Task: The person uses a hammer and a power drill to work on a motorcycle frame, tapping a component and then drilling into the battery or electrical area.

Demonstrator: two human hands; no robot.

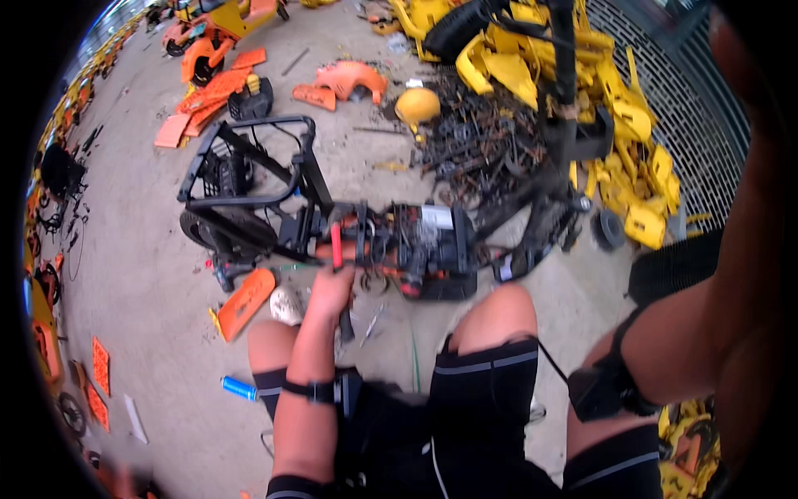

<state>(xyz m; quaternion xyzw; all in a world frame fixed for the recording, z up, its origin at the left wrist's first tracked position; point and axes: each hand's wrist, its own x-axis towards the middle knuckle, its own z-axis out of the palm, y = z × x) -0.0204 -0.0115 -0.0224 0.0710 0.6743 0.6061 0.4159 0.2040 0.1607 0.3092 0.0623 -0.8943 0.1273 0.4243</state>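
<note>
My left hand [331, 287] is closed on a red and black tool [337, 241], held over the middle of a stripped black scooter frame [434, 254]. The frame has an upright tubular rack [191, 183] above a wheel [199, 229], exposed wiring and electrical parts. My right arm is raised along the right edge; my right hand [726, 54] is dark and blurred at the rim, its fingers unclear. A dark power tool [229, 274] and a loose orange panel [248, 303] lie on the floor left of my left hand.
Behind the frame lie a dark metal scrap pile [465, 133], heaped yellow panels [640, 208] and orange panels [212, 91]. Orange and yellow scooters [204, 50] stand at back left. A slatted metal surface [690, 100] borders the right. A blue cylinder [238, 388] lies beside my left arm.
</note>
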